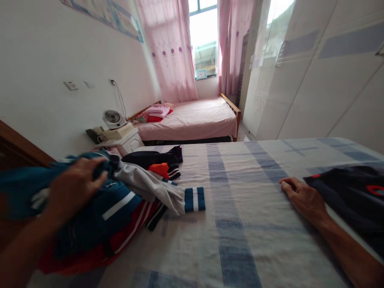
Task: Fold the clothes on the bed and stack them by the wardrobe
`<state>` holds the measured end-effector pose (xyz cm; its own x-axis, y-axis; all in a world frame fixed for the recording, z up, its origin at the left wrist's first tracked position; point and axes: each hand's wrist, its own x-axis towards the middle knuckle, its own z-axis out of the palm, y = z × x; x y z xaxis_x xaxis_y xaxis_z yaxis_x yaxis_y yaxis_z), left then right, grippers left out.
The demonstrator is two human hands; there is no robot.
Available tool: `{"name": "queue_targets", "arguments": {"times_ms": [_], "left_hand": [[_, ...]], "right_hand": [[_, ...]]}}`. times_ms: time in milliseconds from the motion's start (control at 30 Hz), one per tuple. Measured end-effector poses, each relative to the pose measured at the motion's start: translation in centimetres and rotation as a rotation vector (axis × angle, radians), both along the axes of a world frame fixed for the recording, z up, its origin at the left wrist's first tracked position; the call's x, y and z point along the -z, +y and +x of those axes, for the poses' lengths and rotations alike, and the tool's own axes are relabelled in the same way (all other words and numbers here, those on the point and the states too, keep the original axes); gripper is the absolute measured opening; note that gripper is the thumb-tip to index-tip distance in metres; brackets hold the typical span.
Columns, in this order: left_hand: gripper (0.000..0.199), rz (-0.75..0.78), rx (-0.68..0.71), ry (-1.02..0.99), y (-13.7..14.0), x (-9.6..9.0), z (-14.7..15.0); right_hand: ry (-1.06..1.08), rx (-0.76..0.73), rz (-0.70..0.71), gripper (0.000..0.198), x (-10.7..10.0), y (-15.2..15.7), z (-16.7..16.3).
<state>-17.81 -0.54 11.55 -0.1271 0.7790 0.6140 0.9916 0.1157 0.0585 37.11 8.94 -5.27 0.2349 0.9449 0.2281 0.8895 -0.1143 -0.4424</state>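
At the left, my left hand point(73, 184), smeared by motion, is closed on the upper part of a teal and grey jacket point(120, 202). The jacket's grey sleeve point(162, 192), with a teal and white striped cuff, stretches right across the sheet. Beneath it lies a red garment point(132, 228) with white stripes. My right hand point(306, 200) rests on the checked bed sheet point(240, 240), fingers slightly bent and holding nothing. Just beside it, at the right edge, is a dark navy garment point(351, 192) with a red mark.
Behind the jacket lie a black garment point(144, 158) and an orange piece of cloth point(160, 170). Past the bed's far edge are a white cabinet point(129, 140) carrying a small fan point(114, 119) and a pink bed point(192, 120). White wardrobes point(300, 80) line the right wall.
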Motion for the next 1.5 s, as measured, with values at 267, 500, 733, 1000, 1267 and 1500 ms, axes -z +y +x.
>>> {"name": "queue_targets", "arguments": {"times_ms": [267,500,733,1000,1267,1500], "left_hand": [[0.044,-0.088,-0.037,0.184,0.6,-2.1,2.1],[0.052,-0.704,0.579,0.318,2.9,4.1,9.2],[0.023,-0.680,0.402,0.216,4.3,4.8,9.9],[0.039,-0.272,-0.181,0.307,5.5,1.2,6.0],[0.038,-0.158,0.067,0.367,5.5,5.4,10.1],[0.032,-0.249,0.527,0.089,3.4,14.6,17.3]], "right_hand": [[0.007,-0.007,-0.023,0.038,0.0,0.0,0.2],[0.010,-0.009,-0.001,0.037,0.2,0.2,0.4],[0.045,-0.016,-0.022,0.039,-0.2,0.1,0.1],[0.047,-0.038,0.000,0.036,-0.1,-0.2,-0.1],[-0.120,-0.033,0.190,0.031,-5.8,-1.7,1.1],[-0.527,0.425,-0.033,0.038,-4.1,-4.4,8.6]]}}
